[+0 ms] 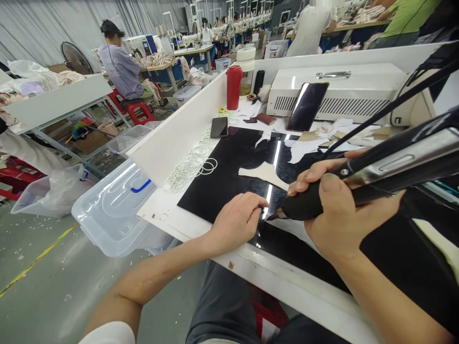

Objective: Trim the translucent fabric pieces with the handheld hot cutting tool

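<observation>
My right hand (333,205) is wrapped round the black handle of a tool (304,203), whose dark tip points down at the glossy black board (222,177). A white piece (296,229) lies under that tip. My left hand (238,220) rests at the board's front edge, its fingers bent and close together near the tip; whether they pinch anything is too small to tell. Beyond my hands lies a cream cut piece (265,173) on the board. The black and silver body of the tool reaches up to the right.
A heap of pale elastic loops (190,167) and a phone (219,127) lie at the left. Behind stand a red cup (234,88), a leaning phone (307,106) and a white machine (337,91). A lidded plastic box (111,210) is beside the table.
</observation>
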`<act>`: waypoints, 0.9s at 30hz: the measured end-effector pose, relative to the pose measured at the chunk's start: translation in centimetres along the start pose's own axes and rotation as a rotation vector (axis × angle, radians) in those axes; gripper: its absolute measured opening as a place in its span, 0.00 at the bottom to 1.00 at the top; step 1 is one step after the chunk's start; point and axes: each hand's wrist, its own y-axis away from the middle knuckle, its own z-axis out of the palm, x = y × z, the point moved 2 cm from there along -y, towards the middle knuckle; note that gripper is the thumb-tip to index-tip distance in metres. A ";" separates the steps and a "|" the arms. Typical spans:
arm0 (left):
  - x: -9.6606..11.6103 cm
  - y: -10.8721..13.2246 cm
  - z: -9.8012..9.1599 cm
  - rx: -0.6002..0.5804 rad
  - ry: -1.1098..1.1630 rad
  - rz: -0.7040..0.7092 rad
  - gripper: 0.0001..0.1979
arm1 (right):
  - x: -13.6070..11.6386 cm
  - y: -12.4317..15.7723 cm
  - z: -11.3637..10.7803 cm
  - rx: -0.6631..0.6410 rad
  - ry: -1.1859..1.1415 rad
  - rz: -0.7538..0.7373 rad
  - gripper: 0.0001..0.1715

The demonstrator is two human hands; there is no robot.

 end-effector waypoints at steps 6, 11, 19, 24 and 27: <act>-0.3 0.0 -0.7 -0.059 -0.048 0.137 0.10 | -1.5 -0.6 -0.8 0.067 0.008 -0.010 0.22; -0.7 0.0 -0.8 -0.076 -0.086 0.244 0.11 | -2.6 -0.5 -3.0 0.110 0.059 0.028 0.24; 0.5 0.8 -0.8 -0.172 -0.065 0.305 0.11 | -2.9 -1.5 -6.7 0.158 0.179 -0.063 0.25; 0.9 -1.0 -1.5 -0.265 -0.023 0.360 0.10 | -3.1 -2.1 -7.2 0.176 0.151 -0.054 0.25; 0.7 -2.7 -1.5 -0.341 0.024 0.366 0.10 | -3.5 -1.9 -6.6 0.156 0.147 -0.047 0.25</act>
